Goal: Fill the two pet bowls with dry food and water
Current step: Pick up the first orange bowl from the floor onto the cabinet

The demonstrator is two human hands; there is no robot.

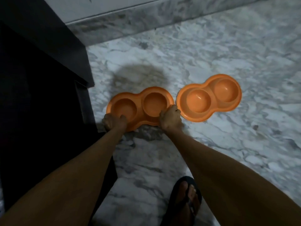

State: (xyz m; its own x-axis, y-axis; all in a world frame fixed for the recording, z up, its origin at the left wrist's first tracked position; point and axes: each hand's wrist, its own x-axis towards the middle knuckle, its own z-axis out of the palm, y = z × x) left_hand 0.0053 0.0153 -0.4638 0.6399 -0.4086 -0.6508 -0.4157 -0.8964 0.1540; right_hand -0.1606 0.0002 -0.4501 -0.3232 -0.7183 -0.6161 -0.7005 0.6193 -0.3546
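Note:
Two orange double pet bowls lie on the marble floor, each with two round empty wells. The left pet bowl [140,105] sits beside a dark cabinet. My left hand [114,121] grips its near left rim, thumb inside the left well. My right hand [171,118] grips its near right rim, fingers curled over the edge. The right pet bowl [209,97] rests just to the right, tilted diagonally, almost touching the first, and no hand is on it. No food or water shows in any well.
A dark cabinet [40,79] fills the left side. A marble step or skirting [146,18] runs along the back. My foot in a black sandal [185,201] stands at the bottom. White-grey marble floor [228,144] spreads to the right.

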